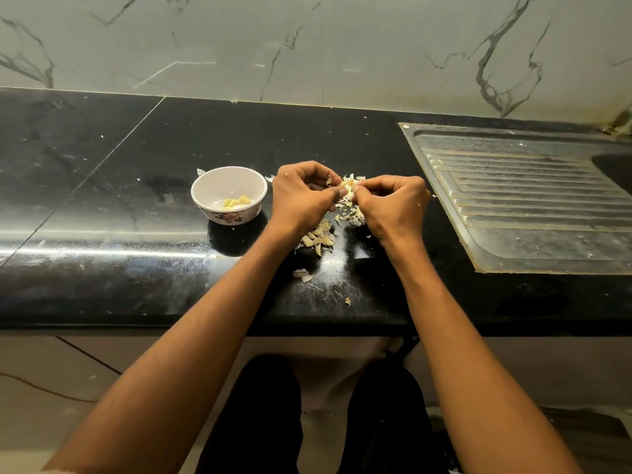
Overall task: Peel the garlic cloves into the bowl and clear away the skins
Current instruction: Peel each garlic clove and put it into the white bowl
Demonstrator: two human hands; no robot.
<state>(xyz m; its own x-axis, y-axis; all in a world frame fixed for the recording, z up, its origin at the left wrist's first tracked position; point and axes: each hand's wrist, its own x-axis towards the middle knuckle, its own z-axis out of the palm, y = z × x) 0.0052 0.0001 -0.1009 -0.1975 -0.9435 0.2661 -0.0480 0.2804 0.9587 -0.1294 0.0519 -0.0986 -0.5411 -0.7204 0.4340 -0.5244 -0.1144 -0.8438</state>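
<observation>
A garlic clove (348, 185) with loose papery skin is pinched between my left hand (302, 196) and my right hand (393, 203), both held just above the black counter. A white bowl (219, 181) with a flower pattern stands to the left of my left hand and holds several peeled yellow cloves (236, 202). Unpeeled cloves (319, 238) lie in a small heap under my left wrist. Torn skins (350, 210) are scattered below the hands, partly hidden by them.
The black counter (119, 206) carries skin flakes (302, 275) near its front edge. A steel sink drainboard (533, 206) lies at the right, with the basin at the far right. A marble wall rises behind.
</observation>
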